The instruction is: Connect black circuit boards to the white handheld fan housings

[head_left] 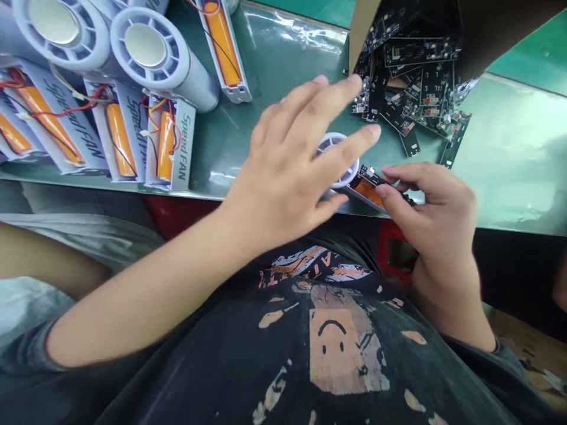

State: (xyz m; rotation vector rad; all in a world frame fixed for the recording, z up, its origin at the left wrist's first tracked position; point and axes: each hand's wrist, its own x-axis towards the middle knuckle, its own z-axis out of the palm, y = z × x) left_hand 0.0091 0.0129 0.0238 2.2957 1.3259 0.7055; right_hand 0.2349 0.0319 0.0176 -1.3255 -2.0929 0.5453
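My left hand (296, 156) is spread, its fingers apart, above a handheld fan (330, 144) whose pale round end shows under the index finger. The hand hides much of the fan; whether the thumb touches it I cannot tell. Between the thumb and index finger of my right hand (425, 203) is a narrow black circuit board (372, 173). That board lies over the fan's handle, where an orange battery (368, 190) shows in the open housing near the table's front edge.
Several grey fans stand at the left, with wired handles (170, 141) in front. Another open handle (225, 53) lies behind my left hand. Loose circuit boards (425, 88) spill from a cardboard box (361, 29) on the green table (522, 153). Another person's arm (48, 257) is at left.
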